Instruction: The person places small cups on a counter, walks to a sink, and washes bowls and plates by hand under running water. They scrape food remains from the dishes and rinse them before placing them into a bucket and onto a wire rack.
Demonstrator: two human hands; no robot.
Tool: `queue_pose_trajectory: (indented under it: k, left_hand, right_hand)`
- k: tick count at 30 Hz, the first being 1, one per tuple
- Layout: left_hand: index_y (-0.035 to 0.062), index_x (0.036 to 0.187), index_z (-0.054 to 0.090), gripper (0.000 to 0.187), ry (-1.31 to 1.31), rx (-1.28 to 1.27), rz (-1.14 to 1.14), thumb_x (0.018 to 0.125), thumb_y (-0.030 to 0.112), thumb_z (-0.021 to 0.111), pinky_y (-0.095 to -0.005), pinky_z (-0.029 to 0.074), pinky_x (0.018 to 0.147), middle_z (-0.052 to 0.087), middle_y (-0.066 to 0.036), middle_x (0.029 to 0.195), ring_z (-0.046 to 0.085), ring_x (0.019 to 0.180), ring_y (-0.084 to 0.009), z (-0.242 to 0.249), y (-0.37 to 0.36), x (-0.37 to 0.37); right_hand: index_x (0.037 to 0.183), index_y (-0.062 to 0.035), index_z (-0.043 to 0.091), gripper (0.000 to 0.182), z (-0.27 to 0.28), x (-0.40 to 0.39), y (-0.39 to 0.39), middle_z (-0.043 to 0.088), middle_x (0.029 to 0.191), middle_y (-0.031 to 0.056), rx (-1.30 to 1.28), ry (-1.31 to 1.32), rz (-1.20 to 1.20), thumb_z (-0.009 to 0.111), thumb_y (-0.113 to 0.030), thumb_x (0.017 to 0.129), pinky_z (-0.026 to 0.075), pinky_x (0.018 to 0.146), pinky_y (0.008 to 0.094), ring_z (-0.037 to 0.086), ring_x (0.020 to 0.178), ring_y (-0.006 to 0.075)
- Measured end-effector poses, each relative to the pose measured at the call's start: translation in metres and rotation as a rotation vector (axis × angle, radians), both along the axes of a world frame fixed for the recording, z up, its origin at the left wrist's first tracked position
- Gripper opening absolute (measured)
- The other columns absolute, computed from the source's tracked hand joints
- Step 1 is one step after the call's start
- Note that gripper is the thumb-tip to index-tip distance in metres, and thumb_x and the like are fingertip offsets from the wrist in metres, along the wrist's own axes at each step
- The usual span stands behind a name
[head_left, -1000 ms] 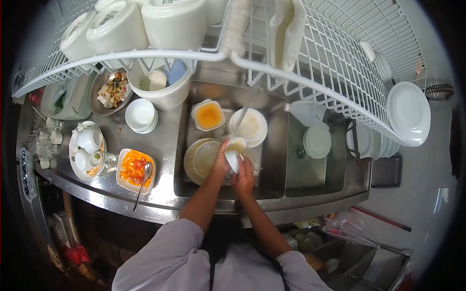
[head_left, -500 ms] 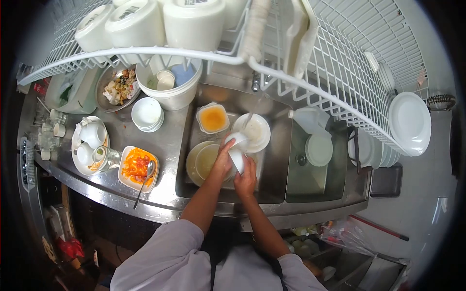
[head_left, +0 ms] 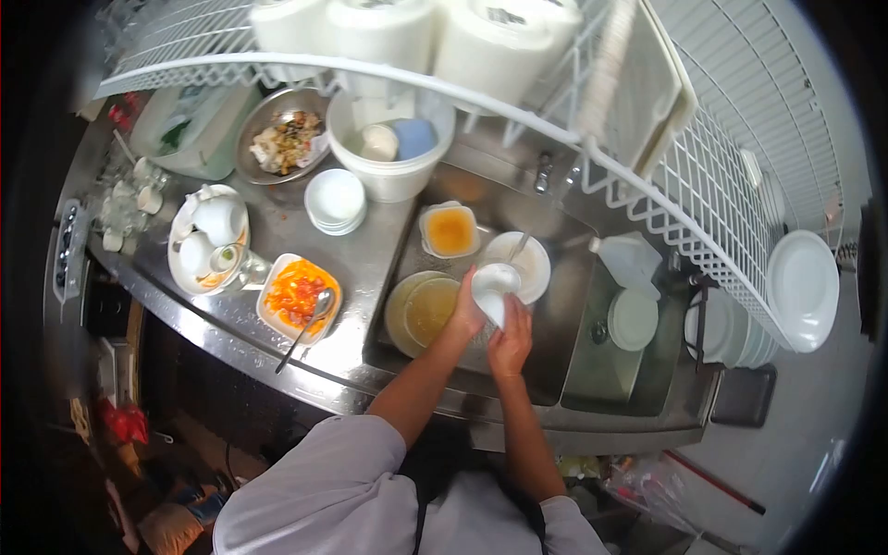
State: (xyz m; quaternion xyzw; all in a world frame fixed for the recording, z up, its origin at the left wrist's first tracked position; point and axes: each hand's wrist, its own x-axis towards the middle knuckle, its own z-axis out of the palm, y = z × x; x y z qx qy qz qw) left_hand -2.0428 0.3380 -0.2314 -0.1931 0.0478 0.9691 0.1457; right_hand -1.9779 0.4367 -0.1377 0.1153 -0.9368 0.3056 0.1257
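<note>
Over the left sink basin, my left hand (head_left: 468, 307) is closed on a small white bowl (head_left: 498, 278), its inside facing up. My right hand (head_left: 511, 342) is closed on a second small white bowl (head_left: 487, 308), tilted just beneath the first and overlapping it. Behind the hands, a white plate (head_left: 536, 277) lies in the basin with a utensil across it. A square container of orange liquid (head_left: 450, 231) stands farther back, and a round bowl of cloudy yellowish liquid (head_left: 429, 313) is left of my hands.
Left on the counter are a dish of orange food scraps (head_left: 298, 294) with a spoon, stacked white bowls (head_left: 335, 196) and a white bucket (head_left: 393, 176). The right basin holds a plastic jug (head_left: 629, 261) and round lid (head_left: 633, 320). A wire rack (head_left: 546, 129) hangs overhead.
The camera view has turned, so the scene sits farther right and lower. The two small bowls have tilted, and the upper one now shows its inside.
</note>
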Motion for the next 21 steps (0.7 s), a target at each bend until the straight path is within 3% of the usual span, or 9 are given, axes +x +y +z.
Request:
queue_pose_trajectory:
  k: [2, 6, 9, 10, 12, 15, 18, 20, 21]
  left_hand:
    - [0.012, 0.128, 0.064, 0.06, 0.029, 0.077, 0.081, 0.101, 0.056, 0.034, -0.0465, 0.046, 0.106, 0.069, -0.01, 0.123, 0.063, 0.116, -0.0311, 0.011, -0.002, -0.004]
    - [0.0111, 0.128, 0.064, 0.061, -0.041, 0.076, 0.024, 0.101, 0.057, 0.033, -0.0449, 0.049, 0.103, 0.07, -0.009, 0.122, 0.065, 0.115, -0.0283, 0.038, -0.028, -0.006]
    - [0.0102, 0.129, 0.063, 0.064, -0.06, -0.061, -0.054, 0.102, 0.06, 0.032, -0.0426, 0.052, 0.1, 0.07, -0.008, 0.121, 0.067, 0.112, -0.0255, 0.054, -0.063, -0.008]
    - [0.01, 0.129, 0.062, 0.065, -0.083, -0.127, -0.052, 0.102, 0.061, 0.032, -0.0417, 0.053, 0.098, 0.07, -0.008, 0.121, 0.068, 0.11, -0.0247, 0.059, -0.074, -0.007]
    - [0.0096, 0.129, 0.062, 0.07, -0.068, -0.269, -0.015, 0.102, 0.066, 0.03, -0.0395, 0.055, 0.095, 0.07, -0.009, 0.121, 0.069, 0.106, -0.0235, 0.069, -0.096, -0.006]
    - [-0.0018, 0.128, 0.058, 0.066, -0.083, -0.916, -0.101, 0.1, 0.057, 0.047, -0.0384, 0.059, 0.083, 0.071, -0.018, 0.11, 0.071, 0.102, -0.028, 0.095, -0.143, 0.003]
    - [-0.0063, 0.127, 0.055, 0.054, -0.116, -1.653, -0.29, 0.1, 0.041, 0.054, -0.0457, 0.057, 0.083, 0.07, -0.025, 0.109, 0.07, 0.1, -0.0394, 0.187, -0.198, 0.029]
    - [-0.0068, 0.122, 0.056, 0.043, -0.087, -2.109, -0.125, 0.096, 0.027, 0.056, -0.0532, 0.053, 0.085, 0.067, -0.032, 0.106, 0.066, 0.098, -0.0483, 0.179, -0.234, 0.037]
    - [-0.0067, 0.122, 0.057, 0.041, -0.085, -2.124, -0.061, 0.095, 0.024, 0.055, -0.0544, 0.051, 0.087, 0.067, -0.033, 0.105, 0.065, 0.098, -0.0494, 0.191, -0.255, 0.04]
  right_hand:
    - [0.13, -0.0052, 0.061, 0.06, 0.014, -0.021, -0.008, 0.055, 0.139, 0.0207, 0.051, 0.013, 0.038, 0.06, 0.009, 0.072, 0.044, 0.108, 0.0469, 0.051, 0.129, 0.0417]
    - [0.125, -0.0071, 0.063, 0.049, 0.037, -0.055, -0.032, 0.061, 0.133, 0.0186, 0.135, 0.216, 0.057, 0.058, 0.007, 0.078, 0.046, 0.105, 0.0441, 0.055, 0.127, 0.0394]
    - [0.126, -0.0062, 0.062, 0.044, 0.002, -0.072, -0.047, 0.061, 0.131, 0.0207, -0.136, 0.111, 0.035, 0.056, 0.006, 0.084, 0.047, 0.103, 0.0452, 0.058, 0.123, 0.04]
    - [0.128, -0.0037, 0.061, 0.036, 0.004, -0.073, -0.056, 0.066, 0.123, 0.0213, -0.217, -0.008, -0.003, 0.056, -0.002, 0.092, 0.048, 0.1, 0.0459, 0.062, 0.116, 0.0411]
    - [0.128, -0.0025, 0.061, 0.034, 0.003, -0.075, -0.083, 0.068, 0.118, 0.0212, -0.33, -0.141, -0.083, 0.056, -0.01, 0.095, 0.049, 0.098, 0.0451, 0.064, 0.113, 0.0407]
    - [0.125, 0.0022, 0.063, 0.036, -0.002, -0.087, -0.111, 0.072, 0.112, 0.018, -0.515, -0.471, -0.102, 0.058, -0.02, 0.097, 0.05, 0.092, 0.0401, 0.068, 0.104, 0.0323]
    - [0.122, 0.0043, 0.065, 0.035, 0.021, -0.097, -0.162, 0.071, 0.112, 0.0122, -0.806, -0.665, -0.023, 0.06, -0.017, 0.095, 0.05, 0.091, 0.0349, 0.067, 0.1, 0.0214]
    - [0.122, 0.0034, 0.065, 0.036, 0.042, -0.101, -0.195, 0.071, 0.111, 0.0115, -0.843, -0.736, 0.13, 0.06, -0.021, 0.096, 0.052, 0.087, 0.0342, 0.067, 0.099, 0.0204]
    - [0.122, 0.003, 0.066, 0.037, 0.053, -0.102, -0.21, 0.071, 0.11, 0.0112, -0.86, -0.774, 0.205, 0.06, -0.024, 0.097, 0.052, 0.085, 0.0339, 0.067, 0.099, 0.0198]
